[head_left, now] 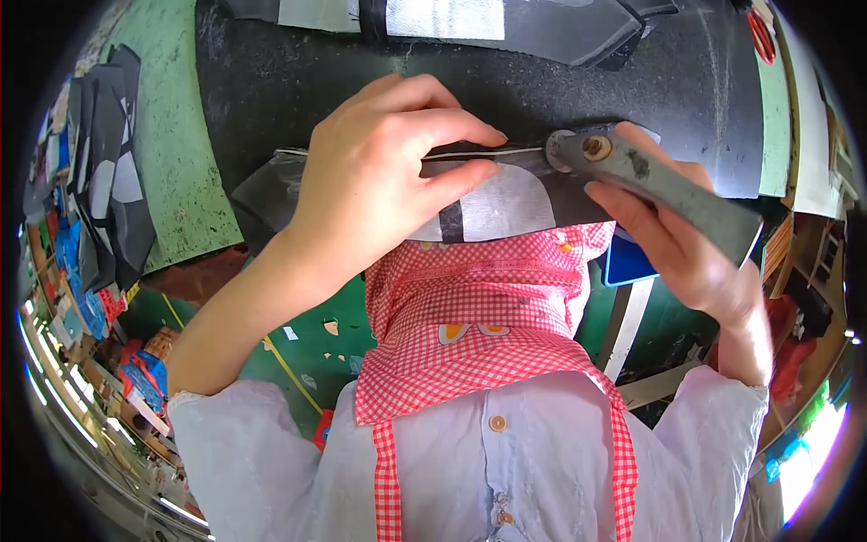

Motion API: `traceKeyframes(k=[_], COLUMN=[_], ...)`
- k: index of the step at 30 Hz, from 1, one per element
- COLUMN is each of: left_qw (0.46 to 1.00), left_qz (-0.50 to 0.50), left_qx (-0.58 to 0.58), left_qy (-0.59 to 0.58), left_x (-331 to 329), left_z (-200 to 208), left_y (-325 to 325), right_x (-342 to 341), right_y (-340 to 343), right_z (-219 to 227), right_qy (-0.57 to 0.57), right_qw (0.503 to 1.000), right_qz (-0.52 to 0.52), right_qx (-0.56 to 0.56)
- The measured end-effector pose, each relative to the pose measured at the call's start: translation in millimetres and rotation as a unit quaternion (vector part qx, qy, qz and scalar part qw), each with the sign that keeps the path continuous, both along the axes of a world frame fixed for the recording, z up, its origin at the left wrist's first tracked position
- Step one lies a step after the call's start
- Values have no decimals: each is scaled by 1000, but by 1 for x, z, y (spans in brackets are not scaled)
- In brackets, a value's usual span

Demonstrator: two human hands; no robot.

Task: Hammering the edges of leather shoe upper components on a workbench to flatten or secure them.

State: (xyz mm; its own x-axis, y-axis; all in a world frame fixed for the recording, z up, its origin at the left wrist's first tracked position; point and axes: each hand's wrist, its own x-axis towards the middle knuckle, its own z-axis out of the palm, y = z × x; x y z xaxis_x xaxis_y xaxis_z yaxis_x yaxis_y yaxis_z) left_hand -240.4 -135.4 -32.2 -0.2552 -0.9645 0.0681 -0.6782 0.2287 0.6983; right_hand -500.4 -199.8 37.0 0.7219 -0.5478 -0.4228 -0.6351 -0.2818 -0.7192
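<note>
A dark, leather-like piece (578, 203) with pale grey patches lies along the near edge of the black work mat. A thin whitish line runs along its far edge. My left hand (379, 154) curls over it, thumb and index finger on either side of that line, holding the piece down. My right hand (673, 226) is closed round a hammer (677, 190), gripped close beneath its grey metal head. The hammer's round face rests at or just above the line, right of my left fingertips. Most of the handle is hidden.
The black mat (271, 99) covers a green worktop (172, 154). More dark pieces with pale patches (442, 18) lie at the far side, and a stack of dark pieces (113, 172) sits at the left. Red-handled scissors (761, 38) lie far right. A checked red apron (479, 298) hangs against the near edge.
</note>
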Motion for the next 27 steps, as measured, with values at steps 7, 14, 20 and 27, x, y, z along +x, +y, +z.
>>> traceKeyframes(k=[7,14,20,27], left_qw=[987,976,998,998], left_qz=[-5,-52,-12,7], left_qx=[-155,-184,-17,-59], left_qy=[-46,-109,-51,19], left_x=[-5,-2,16,15], left_z=[-6,-3,10,-8], left_y=[9,10,10,8], right_x=[7,23,20,18], right_y=[12,13,19,16], right_z=[-9,-8,-9,-14], right_qy=[-170,-61,-8,-41], right_qw=[967,994,999,998], right_qz=[-125,-76,-24,-32], right_qx=[-143,-44,-43,-24])
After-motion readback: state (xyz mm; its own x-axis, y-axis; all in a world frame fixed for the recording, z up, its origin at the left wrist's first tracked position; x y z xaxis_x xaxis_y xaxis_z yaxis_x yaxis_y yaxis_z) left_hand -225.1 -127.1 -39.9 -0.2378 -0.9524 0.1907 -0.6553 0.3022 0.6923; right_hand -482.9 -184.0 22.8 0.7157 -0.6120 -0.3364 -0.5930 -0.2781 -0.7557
